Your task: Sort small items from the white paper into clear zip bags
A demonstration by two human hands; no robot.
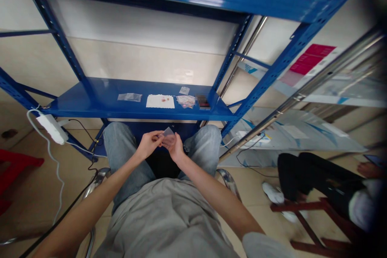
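Observation:
Between my knees, just in front of the blue shelf [130,109], both hands hold one small clear plastic bag [169,135]. My left hand [148,143] pinches its left side, and my right hand [176,147] grips its right side. On the shelf lie a white sheet [154,102] with small reddish pieces [165,99] on it, and a clear bag with pinkish contents [186,101] to its right. A flat clear bag [130,97] rests at the left, a smaller one [184,90] farther back. Beside the pinkish bag is a dark item [202,102], blurred out.
The shelf's blue front edge runs above my knees. A white power strip [52,128] with cables hangs at the left, near a red stool [18,165]. On the right are metal poles [272,116], wrapped shelves and a seated person [317,177].

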